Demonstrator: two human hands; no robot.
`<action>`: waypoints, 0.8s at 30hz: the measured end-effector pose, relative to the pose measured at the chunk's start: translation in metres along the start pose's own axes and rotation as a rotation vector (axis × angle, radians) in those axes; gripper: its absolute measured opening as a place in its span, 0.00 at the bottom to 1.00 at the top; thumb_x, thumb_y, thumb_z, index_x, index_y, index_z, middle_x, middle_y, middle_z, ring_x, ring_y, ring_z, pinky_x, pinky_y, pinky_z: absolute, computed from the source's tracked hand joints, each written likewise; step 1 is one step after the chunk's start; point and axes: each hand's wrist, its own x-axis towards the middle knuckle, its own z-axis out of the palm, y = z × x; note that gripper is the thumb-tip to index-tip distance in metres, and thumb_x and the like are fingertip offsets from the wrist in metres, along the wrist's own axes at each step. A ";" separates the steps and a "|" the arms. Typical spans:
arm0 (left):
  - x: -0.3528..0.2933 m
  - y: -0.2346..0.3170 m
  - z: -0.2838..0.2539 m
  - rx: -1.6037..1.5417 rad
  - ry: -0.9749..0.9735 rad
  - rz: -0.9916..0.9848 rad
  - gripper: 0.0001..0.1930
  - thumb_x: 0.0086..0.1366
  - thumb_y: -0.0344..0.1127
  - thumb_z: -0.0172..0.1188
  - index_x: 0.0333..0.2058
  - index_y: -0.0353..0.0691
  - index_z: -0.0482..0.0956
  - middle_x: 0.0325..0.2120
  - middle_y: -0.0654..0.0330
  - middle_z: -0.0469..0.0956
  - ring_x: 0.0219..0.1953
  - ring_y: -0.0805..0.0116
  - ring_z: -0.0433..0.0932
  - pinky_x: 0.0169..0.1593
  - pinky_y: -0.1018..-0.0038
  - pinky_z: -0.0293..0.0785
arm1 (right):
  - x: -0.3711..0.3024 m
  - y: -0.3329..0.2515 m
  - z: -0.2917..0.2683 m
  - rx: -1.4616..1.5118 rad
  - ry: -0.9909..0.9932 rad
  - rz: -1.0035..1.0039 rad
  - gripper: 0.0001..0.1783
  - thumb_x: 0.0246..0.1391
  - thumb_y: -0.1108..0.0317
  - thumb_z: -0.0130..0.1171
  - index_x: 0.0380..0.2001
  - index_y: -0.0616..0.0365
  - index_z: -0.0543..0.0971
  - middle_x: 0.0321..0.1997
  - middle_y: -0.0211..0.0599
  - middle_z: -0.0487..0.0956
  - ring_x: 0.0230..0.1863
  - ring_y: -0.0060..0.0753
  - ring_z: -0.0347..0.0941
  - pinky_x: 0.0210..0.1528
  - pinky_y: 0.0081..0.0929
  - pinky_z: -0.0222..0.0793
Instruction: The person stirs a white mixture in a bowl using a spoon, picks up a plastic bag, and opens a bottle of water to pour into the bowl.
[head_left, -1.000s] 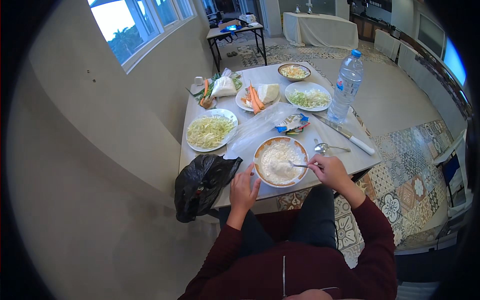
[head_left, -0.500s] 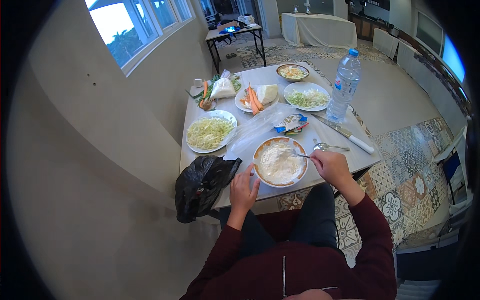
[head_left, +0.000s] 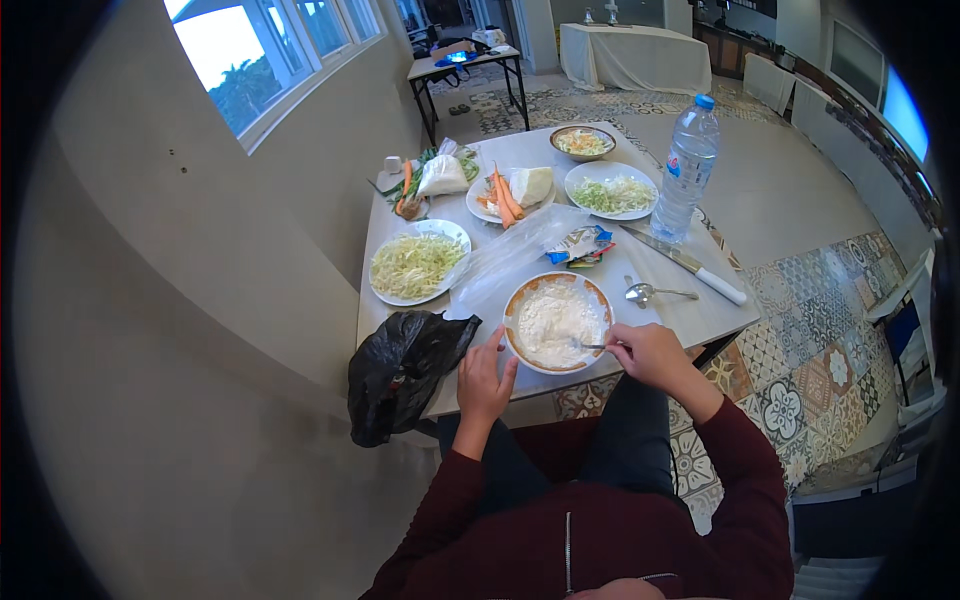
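A white bowl (head_left: 512, 347) with an orange-brown patterned rim stands near the table's front edge, holding white flour-like powder (head_left: 556, 318). My right hand (head_left: 652, 355) is closed round the handle of a metal eating utensil (head_left: 592, 346). Its head is sunk in the powder at the bowl's near right, so I cannot tell spoon from fork. On the other side, my left hand (head_left: 485, 380) has its fingers stretched out, the tips at the bowl's left rim. A spoon (head_left: 655, 293) lies on the table right of the bowl.
Left of the bowl are a black plastic bag (head_left: 400, 375) and a plate of shredded cabbage (head_left: 418, 263). Beyond lie clear plastic (head_left: 515, 252), sachets (head_left: 580, 244), carrots (head_left: 505, 197) and a plate of chopped greens (head_left: 613, 193). A knife (head_left: 690, 266) and water bottle (head_left: 687, 170) stand rightward.
My right hand has moved the utensil nearer to me, from the bowl's right side to its near right. The powder's mound looks flatter. My left hand stays at the rim.
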 end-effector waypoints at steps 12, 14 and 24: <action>-0.001 -0.001 -0.002 0.000 -0.002 -0.005 0.25 0.67 0.46 0.54 0.60 0.43 0.69 0.39 0.57 0.78 0.44 0.58 0.75 0.51 0.63 0.67 | 0.033 0.000 -0.017 -0.127 0.284 -0.057 0.05 0.55 0.63 0.59 0.30 0.49 0.77 0.23 0.35 0.79 0.26 0.42 0.77 0.25 0.38 0.69; 0.000 -0.001 -0.002 0.000 0.006 -0.005 0.25 0.67 0.46 0.54 0.60 0.43 0.69 0.39 0.57 0.78 0.44 0.58 0.75 0.51 0.63 0.67 | 0.039 0.008 -0.012 -0.130 0.283 -0.034 0.05 0.54 0.62 0.59 0.30 0.49 0.77 0.24 0.35 0.79 0.26 0.42 0.77 0.25 0.39 0.69; -0.001 -0.004 0.001 0.004 -0.006 0.000 0.26 0.67 0.48 0.54 0.60 0.43 0.69 0.38 0.58 0.78 0.45 0.59 0.74 0.50 0.64 0.67 | 0.037 0.018 0.003 0.049 0.151 -0.173 0.03 0.52 0.63 0.61 0.29 0.48 0.80 0.26 0.34 0.81 0.28 0.42 0.78 0.30 0.36 0.72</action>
